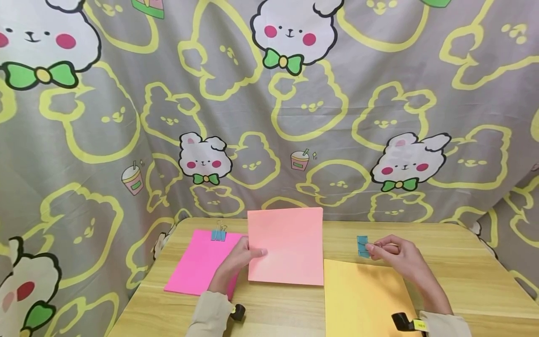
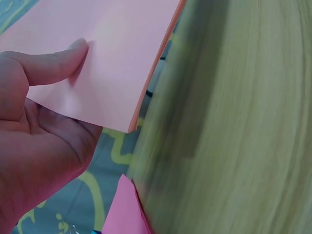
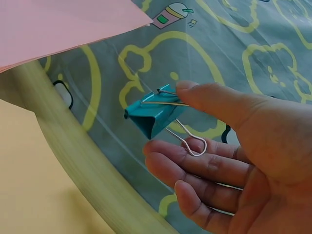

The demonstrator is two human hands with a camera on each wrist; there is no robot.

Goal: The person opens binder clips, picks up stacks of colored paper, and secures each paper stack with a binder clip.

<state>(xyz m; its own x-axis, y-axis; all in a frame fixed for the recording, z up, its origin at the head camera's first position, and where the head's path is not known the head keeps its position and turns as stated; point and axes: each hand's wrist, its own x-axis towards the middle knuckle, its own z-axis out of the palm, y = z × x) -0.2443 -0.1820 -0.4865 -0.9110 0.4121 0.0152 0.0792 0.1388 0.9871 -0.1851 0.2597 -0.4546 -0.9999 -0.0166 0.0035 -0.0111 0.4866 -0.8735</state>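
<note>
My left hand (image 1: 236, 258) grips a stack of light pink paper (image 1: 287, 243) at its left edge, thumb across the front face. The stack stands tilted up above the table, and its layered edge shows in the left wrist view. My right hand (image 1: 402, 256) pinches a teal binder clip (image 1: 362, 247), to the right of the stack and apart from it. In the right wrist view, the thumb lies on one wire handle of the clip (image 3: 155, 111), and the other handle (image 3: 195, 146) points toward the fingers. The clip's mouth faces away from the palm.
Bright pink paper (image 1: 195, 267) lies at the left with another teal binder clip (image 1: 218, 235) on its top edge. Yellow paper (image 1: 366, 297) lies at the front right, partly under the right forearm. A patterned curtain (image 1: 252, 117) hangs behind the wooden table (image 1: 467, 262).
</note>
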